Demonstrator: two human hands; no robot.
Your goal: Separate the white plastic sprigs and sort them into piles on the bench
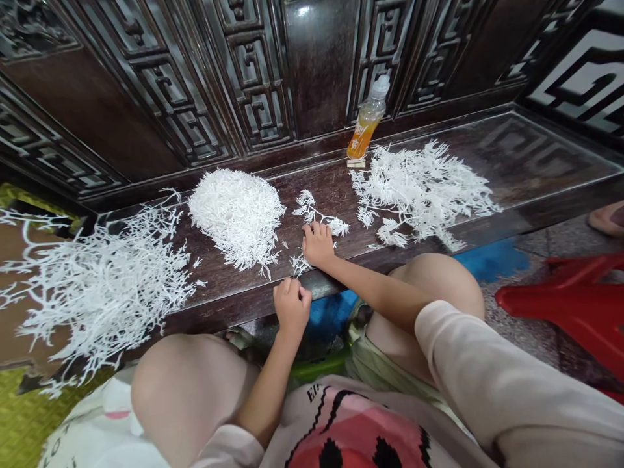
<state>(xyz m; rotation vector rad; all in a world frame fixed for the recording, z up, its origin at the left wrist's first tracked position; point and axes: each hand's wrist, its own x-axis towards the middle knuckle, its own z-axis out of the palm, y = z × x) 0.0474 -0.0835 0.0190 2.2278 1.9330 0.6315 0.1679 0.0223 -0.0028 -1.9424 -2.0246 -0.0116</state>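
Note:
My right hand is on the dark wooden bench, its fingers bent down against a white plastic sprig. Part of that sprig lies hidden under the fingers. Below the same hand, a smaller white piece pokes out. My left hand is curled closed at the bench's front edge; whatever its fingers hold, if anything, cannot be seen. Just left of both hands rises a dense heap of small white bits. To the right spreads a pile of white branched sprigs.
Bare-looking white branches sprawl over the bench's left end. A bottle of orange drink stands at the back on a small pale block. Behind it is the carved wooden backrest. A red plastic stool is at the right.

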